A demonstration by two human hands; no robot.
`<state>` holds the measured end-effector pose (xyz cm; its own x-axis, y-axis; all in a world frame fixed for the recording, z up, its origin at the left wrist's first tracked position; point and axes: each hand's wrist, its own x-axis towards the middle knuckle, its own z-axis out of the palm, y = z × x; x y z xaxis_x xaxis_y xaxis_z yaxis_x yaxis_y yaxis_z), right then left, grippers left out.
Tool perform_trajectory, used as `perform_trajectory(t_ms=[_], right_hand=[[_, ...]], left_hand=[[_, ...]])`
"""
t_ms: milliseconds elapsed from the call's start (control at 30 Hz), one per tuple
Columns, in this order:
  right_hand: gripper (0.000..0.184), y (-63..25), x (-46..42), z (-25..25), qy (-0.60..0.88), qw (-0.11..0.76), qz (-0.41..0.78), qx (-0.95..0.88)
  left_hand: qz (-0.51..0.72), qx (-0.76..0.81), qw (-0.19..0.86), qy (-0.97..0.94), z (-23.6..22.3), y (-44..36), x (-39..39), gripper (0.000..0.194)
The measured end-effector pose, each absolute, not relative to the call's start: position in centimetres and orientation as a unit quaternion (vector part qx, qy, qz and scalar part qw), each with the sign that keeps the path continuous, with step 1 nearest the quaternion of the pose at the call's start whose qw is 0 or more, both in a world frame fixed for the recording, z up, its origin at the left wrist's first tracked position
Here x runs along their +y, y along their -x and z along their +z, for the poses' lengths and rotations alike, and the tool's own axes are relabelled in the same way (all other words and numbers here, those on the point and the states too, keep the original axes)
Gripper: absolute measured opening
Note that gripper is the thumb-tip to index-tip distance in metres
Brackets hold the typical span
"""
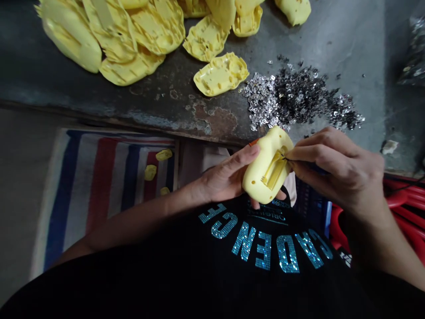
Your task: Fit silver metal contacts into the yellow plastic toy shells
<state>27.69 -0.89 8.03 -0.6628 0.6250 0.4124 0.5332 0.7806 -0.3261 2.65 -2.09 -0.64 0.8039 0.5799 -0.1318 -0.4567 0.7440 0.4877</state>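
On our left, below the table [139,101], lies one striped sheet [101,181] in red, blue and white. Three small yellow pieces [150,172] rest on it near its right side, the lowest partly hidden by our left forearm. Above, on the table, shells [71,37] lie heaped; we make out four large ones at the front, but they overlap and run past the top edge, so we cannot count them all. Just right of these, a few more crowd together, and one single shell [221,74] lies in front of them, its ribbed inside upward.

Our one left hand [229,173] is wrapped around one yellow case [262,170], holding it tilted in front of the table edge, over our black shirt [186,274]. The case hides most of the fingers. A bit of orange shows behind its upper left edge; we cannot tell what it is. Its long slot faces us.

Beyond the case spreads one pile of metal clips [299,95], far too many to count, paler on the left. One more yellow shell lies alone at the top.

Our one right hand [335,161] is pinched narrow at the slot's right edge, around something thin and dark, mostly covered by the fingers. It also blocks part of a blue crate [312,208]. Further right come one white scrap [389,147], red tubing [401,199] and one clear bag [415,53].
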Motion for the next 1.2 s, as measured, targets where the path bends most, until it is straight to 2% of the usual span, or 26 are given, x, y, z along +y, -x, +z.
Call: perform_trajectory(t_ms=[267,567,733,867,1033,1200], right_hand=[[0.006,-27.59,-1.01,8.49,0.292,0.221,0.017,-0.930],[0.012,-27.36,-1.40,8.80,0.305,0.203,0.013,-0.930],[0.014,-27.71,-1.14,8.68,0.303,0.221,0.016,-0.927],[0.020,-27.71,-1.09,8.78,0.307,0.200,0.027,-0.930],[0.012,-27.50,-1.29,8.85,0.299,0.196,0.010,-0.934],[0.010,-27.43,-1.64,8.72,0.298,0.183,0.008,-0.937]], left_hand=[[0.275,0.140,0.923,-0.228,-0.55,-2.84,-2.07,0.093],[0.274,0.139,0.924,-0.230,-0.64,-3.10,-2.19,0.097],[0.272,0.132,0.924,-0.234,-0.85,-3.19,-2.29,0.092],[0.270,0.130,0.925,-0.234,-0.92,-3.17,-2.33,0.088],[0.261,0.140,0.924,-0.240,-0.71,-3.24,-2.32,0.095],[0.263,0.154,0.922,-0.239,-0.61,-3.28,-2.41,0.093]])
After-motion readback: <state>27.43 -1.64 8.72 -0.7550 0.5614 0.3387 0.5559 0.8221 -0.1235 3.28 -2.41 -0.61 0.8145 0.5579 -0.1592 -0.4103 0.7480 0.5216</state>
